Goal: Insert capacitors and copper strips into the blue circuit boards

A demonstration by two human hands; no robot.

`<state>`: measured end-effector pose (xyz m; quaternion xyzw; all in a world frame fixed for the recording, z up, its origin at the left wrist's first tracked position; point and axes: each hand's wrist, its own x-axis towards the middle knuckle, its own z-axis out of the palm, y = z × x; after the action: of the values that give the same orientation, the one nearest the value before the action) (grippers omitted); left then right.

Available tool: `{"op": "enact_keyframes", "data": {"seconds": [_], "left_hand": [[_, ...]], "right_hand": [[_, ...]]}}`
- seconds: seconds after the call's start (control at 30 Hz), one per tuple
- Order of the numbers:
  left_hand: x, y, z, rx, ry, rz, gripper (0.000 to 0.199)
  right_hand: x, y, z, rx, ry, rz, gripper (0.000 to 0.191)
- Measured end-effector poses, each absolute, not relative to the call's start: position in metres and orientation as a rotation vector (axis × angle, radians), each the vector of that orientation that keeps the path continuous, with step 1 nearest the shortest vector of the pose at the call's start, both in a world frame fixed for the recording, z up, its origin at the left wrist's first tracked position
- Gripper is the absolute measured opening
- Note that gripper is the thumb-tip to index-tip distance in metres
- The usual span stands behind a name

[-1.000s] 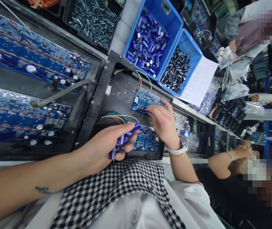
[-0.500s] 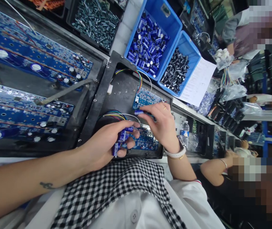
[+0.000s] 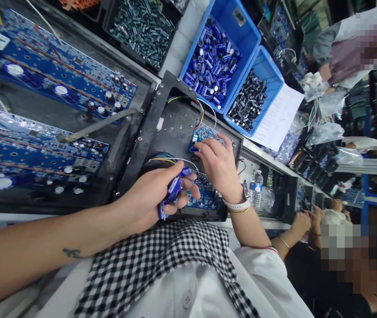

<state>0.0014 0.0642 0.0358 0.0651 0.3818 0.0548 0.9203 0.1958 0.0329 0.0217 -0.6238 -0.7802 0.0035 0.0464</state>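
Several blue capacitors [image 3: 174, 187] lie in the curled fingers of my left hand [image 3: 153, 194], above the front of a black tray [image 3: 168, 137]. Between the thumb and fingertips of my right hand [image 3: 220, 165] is a single blue capacitor [image 3: 194, 149], mostly covered. That hand is over the rear blue circuit board [image 3: 201, 129], at its left edge; whether the capacitor touches the board I cannot tell. A second circuit board [image 3: 201, 201] lies nearer to me in the same tray, partly hidden by both hands. Coloured wires [image 3: 162, 157] run to the boards.
Behind the tray stand a blue bin of blue capacitors [image 3: 213, 66] and a smaller bin of black capacitors [image 3: 250, 99], beside a paper sheet [image 3: 279, 117]. Larger populated boards [image 3: 59, 75] fill the left tray. A water bottle [image 3: 256, 187] stands right. Co-workers sit further right.
My right hand has carried its capacitor from above the space between the boards back to the rear board's left edge. My left hand still holds its capacitors. The view has shifted slightly.
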Motion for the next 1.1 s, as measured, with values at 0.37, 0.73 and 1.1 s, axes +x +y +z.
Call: {"op": "enact_keyframes", "data": {"seconds": [0.37, 0.73, 1.1], "left_hand": [[0.006, 0.038, 0.051, 0.163, 0.774, 0.028, 0.045], [0.000, -0.031, 0.038, 0.201, 0.773, -0.196, 0.019], [-0.004, -0.032, 0.035, 0.224, 0.732, -0.161, 0.029]], "right_hand": [[0.164, -0.033, 0.079, -1.730, -2.069, 0.401, 0.020], [0.182, -0.126, 0.022, -2.169, -1.801, 0.282, 0.013], [0.182, -0.124, 0.018, -2.131, -1.877, 0.197, 0.014]]}}
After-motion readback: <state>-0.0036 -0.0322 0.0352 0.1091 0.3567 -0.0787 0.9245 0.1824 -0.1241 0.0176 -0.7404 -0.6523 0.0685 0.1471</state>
